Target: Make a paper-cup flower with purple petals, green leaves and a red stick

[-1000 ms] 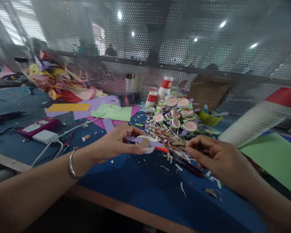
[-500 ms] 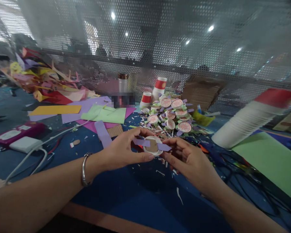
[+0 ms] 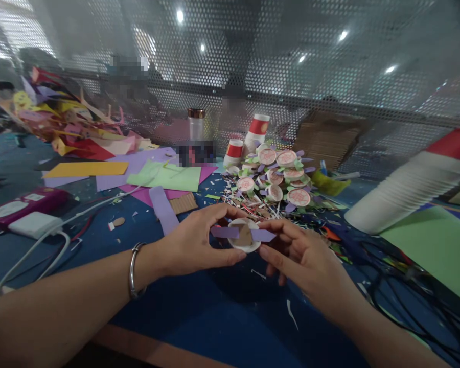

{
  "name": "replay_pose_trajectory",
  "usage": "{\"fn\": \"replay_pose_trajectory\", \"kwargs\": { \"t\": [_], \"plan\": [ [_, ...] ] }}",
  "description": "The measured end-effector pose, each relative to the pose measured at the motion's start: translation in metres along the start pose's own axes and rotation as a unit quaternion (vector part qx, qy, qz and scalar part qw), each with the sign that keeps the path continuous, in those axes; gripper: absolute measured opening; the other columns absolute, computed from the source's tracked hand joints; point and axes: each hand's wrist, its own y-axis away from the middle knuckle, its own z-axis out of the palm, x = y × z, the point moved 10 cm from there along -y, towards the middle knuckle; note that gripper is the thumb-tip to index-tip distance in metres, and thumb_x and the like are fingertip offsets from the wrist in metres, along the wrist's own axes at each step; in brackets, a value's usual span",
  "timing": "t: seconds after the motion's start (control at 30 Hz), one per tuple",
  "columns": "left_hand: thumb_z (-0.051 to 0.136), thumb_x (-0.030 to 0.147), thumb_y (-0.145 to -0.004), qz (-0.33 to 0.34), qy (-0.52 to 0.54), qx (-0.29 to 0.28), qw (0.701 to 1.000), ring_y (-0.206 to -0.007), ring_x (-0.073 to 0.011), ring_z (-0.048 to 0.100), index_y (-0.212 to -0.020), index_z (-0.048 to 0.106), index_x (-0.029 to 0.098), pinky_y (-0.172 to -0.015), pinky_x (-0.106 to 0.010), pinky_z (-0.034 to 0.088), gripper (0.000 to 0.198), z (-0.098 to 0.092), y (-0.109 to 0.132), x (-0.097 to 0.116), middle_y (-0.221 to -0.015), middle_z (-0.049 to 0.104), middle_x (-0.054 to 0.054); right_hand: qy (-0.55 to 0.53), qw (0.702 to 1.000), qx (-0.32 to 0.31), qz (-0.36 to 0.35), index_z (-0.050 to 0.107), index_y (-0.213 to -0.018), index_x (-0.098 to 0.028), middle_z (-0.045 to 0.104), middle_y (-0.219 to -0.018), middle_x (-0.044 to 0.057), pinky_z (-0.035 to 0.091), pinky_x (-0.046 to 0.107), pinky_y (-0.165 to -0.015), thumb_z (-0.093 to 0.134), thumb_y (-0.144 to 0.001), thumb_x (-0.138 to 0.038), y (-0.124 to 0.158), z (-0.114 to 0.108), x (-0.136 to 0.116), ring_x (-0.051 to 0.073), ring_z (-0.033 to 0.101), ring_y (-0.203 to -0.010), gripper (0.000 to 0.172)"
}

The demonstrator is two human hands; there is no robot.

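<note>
My left hand (image 3: 205, 237) grips the left edge of a cut-off paper cup base (image 3: 235, 247), thumb below and fingers above. Brown cardboard (image 3: 246, 235) lies in its middle, and a purple paper strip (image 3: 225, 232) sticks out to the left. Another purple strip (image 3: 263, 235), with a pointed end, reaches right towards my right hand (image 3: 291, 250). The thumb and forefinger of that hand close on the base's right rim. Beyond my hands, several similar cup bases (image 3: 275, 176) with red printed discs and green and purple tabs are heaped on paper scraps.
Behind the heap stand short stacks of red-and-white paper cups (image 3: 234, 151). A long stack of cups (image 3: 391, 189) leans at right beside green paper (image 3: 440, 250) and black cables (image 3: 398, 286). Coloured sheets (image 3: 168, 176), a white cable (image 3: 95, 207) and a magenta box (image 3: 26, 204) lie left.
The view has shifted slightly, so the background sits a little differently. Both hands still hold the cup base, which is tilted slightly more towards me.
</note>
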Motion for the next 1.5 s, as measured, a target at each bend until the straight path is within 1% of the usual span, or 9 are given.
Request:
{"fn": "replay_pose_trajectory", "kwargs": {
  "t": [0.1,0.33,0.47,0.63,0.83,0.97,1.13,1.33,1.5],
  "plan": [
    [0.075,0.036,-0.079,0.007,-0.031,0.008,0.999,-0.106,-0.0226,0.065,-0.123,0.059,0.024,-0.09,-0.036,0.051,0.048,0.0,0.0,0.002,-0.12,0.068,-0.005,-0.025,1.0,-0.002,0.003,0.054,-0.116,-0.022,0.068,-0.086,0.003,0.051,0.022,-0.045,0.065,-0.09,-0.04,0.0,0.002,0.002,0.012,0.062,-0.057,0.033],
    [0.075,0.031,-0.077,-0.015,-0.032,0.003,0.999,-0.095,-0.0194,0.067,-0.12,0.06,0.025,-0.079,-0.031,0.053,0.046,0.002,0.002,0.002,-0.111,0.071,-0.001,-0.073,0.997,-0.021,0.009,0.051,-0.117,-0.023,0.065,-0.092,0.001,0.05,0.019,-0.045,0.066,-0.09,-0.036,-0.003,0.012,0.013,0.009,0.061,-0.058,0.033],
    [0.074,0.03,-0.078,-0.018,-0.026,0.008,0.999,-0.096,-0.0191,0.067,-0.117,0.062,0.025,-0.081,-0.029,0.053,0.042,0.001,0.003,0.002,-0.109,0.072,0.0,-0.076,0.997,-0.03,0.014,0.05,-0.118,-0.025,0.065,-0.094,0.0,0.05,0.02,-0.046,0.065,-0.092,-0.038,-0.003,0.015,0.015,0.01,0.061,-0.059,0.033],
    [0.074,0.032,-0.078,-0.029,-0.007,0.01,1.0,-0.098,-0.0202,0.068,-0.118,0.061,0.025,-0.084,-0.03,0.054,0.042,-0.001,0.003,-0.002,-0.111,0.071,-0.001,0.009,1.0,0.007,-0.016,0.053,-0.118,-0.025,0.065,-0.089,0.001,0.052,0.024,-0.053,0.063,-0.092,-0.034,0.0,0.007,0.005,0.012,0.062,-0.064,0.03],
    [0.075,0.028,-0.075,-0.01,-0.046,0.017,0.999,-0.098,-0.0211,0.067,-0.118,0.061,0.025,-0.084,-0.033,0.052,0.046,-0.003,0.003,0.0,-0.11,0.071,-0.002,0.093,0.99,0.091,-0.058,0.061,-0.11,-0.023,0.067,-0.085,0.004,0.048,0.027,-0.052,0.061,-0.092,-0.044,0.004,-0.013,-0.012,0.015,0.06,-0.063,0.028],
    [0.076,0.027,-0.073,0.013,-0.06,-0.008,0.998,-0.097,-0.0195,0.066,-0.118,0.062,0.024,-0.084,-0.031,0.052,0.047,0.004,0.003,0.008,-0.112,0.071,-0.001,0.134,0.983,0.093,-0.079,0.066,-0.09,-0.023,0.064,-0.074,0.002,0.042,0.026,-0.051,0.059,-0.093,-0.045,0.002,-0.011,-0.018,0.014,0.055,-0.06,0.023],
    [0.075,0.025,-0.074,0.035,-0.066,-0.028,0.997,-0.099,-0.0197,0.067,-0.119,0.062,0.024,-0.088,-0.032,0.051,0.047,0.012,0.005,0.016,-0.112,0.071,-0.001,0.195,0.972,0.09,-0.092,0.065,-0.08,-0.023,0.065,-0.071,0.001,0.04,0.027,-0.053,0.06,-0.091,-0.037,0.001,-0.007,-0.023,0.015,0.057,-0.061,0.019],
    [0.083,0.036,-0.072,0.001,0.004,-0.031,1.0,-0.096,-0.0197,0.069,-0.134,0.043,0.025,-0.082,-0.032,0.052,0.074,0.013,0.007,0.006,-0.112,0.071,-0.002,0.197,0.974,0.082,-0.079,0.062,-0.074,-0.022,0.062,-0.068,0.0,0.04,0.026,-0.054,0.056,-0.09,-0.032,0.002,-0.004,-0.021,0.014,0.054,-0.06,0.02],
    [0.085,0.045,-0.071,-0.033,0.052,-0.054,0.997,-0.088,-0.0194,0.068,-0.133,0.038,0.024,-0.075,-0.031,0.051,0.081,0.016,0.007,0.0,-0.101,0.072,-0.002,0.198,0.974,0.082,-0.07,0.061,-0.072,-0.022,0.057,-0.065,-0.001,0.039,0.026,-0.054,0.056,-0.087,-0.033,0.002,-0.003,-0.019,0.014,0.052,-0.058,0.019]
  ]
}}
